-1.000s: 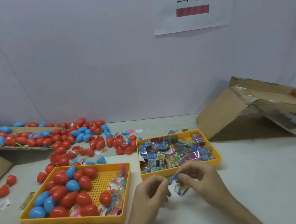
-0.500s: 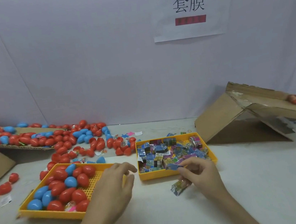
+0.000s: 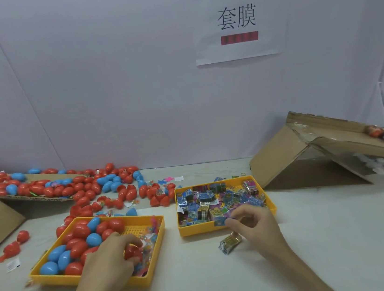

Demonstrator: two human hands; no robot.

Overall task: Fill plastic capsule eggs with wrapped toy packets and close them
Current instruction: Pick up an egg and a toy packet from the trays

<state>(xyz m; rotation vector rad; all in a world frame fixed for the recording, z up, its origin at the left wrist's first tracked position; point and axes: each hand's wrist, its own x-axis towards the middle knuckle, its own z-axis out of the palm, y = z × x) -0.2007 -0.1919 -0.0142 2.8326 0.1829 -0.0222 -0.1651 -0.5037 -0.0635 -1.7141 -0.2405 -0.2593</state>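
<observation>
Left hand (image 3: 111, 261) is in the near right corner of the left yellow tray (image 3: 91, 277), fingers curled round a red egg (image 3: 133, 252). That tray is crowded: red and blue eggs (image 3: 81, 243) fill its left half, clear-wrapped bits (image 3: 152, 228) line the right wall.

Right hand (image 3: 252, 225) sits over the near edge of the right yellow tray (image 3: 197, 230), thumb and forefinger pinching a small blue packet (image 3: 220, 221). A second packet (image 3: 229, 244) lies on the table (image 3: 332, 236) just in front of that tray, beside the right wrist. Tray is heaped with more packets (image 3: 208, 201).

Behind the trays: loose eggs (image 3: 98, 187) spill off a cardboard sheet (image 3: 34, 178) toward both back rims. Tilted cardboard box (image 3: 292, 156) stands at right, well apart from the hands. Paper sign (image 3: 237, 17) hangs on the wall.

Room to move: the table strip between the trays, and the wide stretch at front right.

Hard to tell: the left palm hides the tray under it, so I can't say if the egg is whole or a half. Packet print is unreadable. The box contents and both forearms are cut off at the frame edges.
</observation>
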